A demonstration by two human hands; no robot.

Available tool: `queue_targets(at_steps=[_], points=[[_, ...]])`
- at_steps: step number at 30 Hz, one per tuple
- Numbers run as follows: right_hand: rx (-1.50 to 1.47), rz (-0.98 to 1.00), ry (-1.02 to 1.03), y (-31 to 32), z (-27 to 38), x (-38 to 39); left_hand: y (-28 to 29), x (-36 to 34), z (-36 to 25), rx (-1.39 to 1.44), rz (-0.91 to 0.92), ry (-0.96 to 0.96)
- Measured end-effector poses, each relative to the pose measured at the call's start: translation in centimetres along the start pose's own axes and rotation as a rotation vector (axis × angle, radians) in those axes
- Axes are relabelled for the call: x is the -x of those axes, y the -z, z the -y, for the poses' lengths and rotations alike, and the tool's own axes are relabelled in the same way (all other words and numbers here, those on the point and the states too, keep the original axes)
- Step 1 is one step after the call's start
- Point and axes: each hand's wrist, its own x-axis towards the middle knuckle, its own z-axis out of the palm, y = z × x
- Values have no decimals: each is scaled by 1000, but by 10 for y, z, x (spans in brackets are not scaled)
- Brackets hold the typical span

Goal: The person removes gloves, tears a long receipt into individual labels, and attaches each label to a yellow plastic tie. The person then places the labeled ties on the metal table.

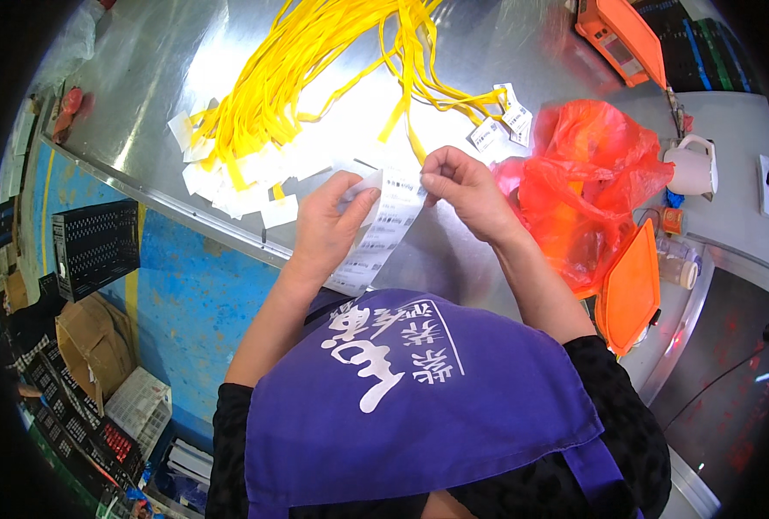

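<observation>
My left hand [331,227] grips the left side of a strip of white printed labels [380,234] that hangs down toward my apron. My right hand [461,190] pinches the strip's upper right corner between thumb and forefinger. Just beyond my hands, a bundle of long yellow straps [272,73] lies on the steel table [147,104]. White tags [222,185] are spread at the straps' left ends, and several more printed tags [514,116] lie at the right ends.
A crumpled red plastic bag [575,182] and an orange board [627,290] are on the right, near a white mug [692,162] and an orange device [618,43]. Black crates [95,246] and cardboard [95,346] stand on the blue floor [185,320] at the left.
</observation>
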Motion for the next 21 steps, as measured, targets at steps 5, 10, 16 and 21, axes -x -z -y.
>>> queue_targets(at_steps=[5,10,16,21], points=[[144,-277,125,53,20,-20,21,5,6,-71,58,78],[625,190,39,65,11,-30,17,10,12,-183,303,-232],[792,207,97,57,7,-43,4,17,10,-203,409,-244],[836,256,37,57,0,-50,-3,15,7,-258,496,-312]])
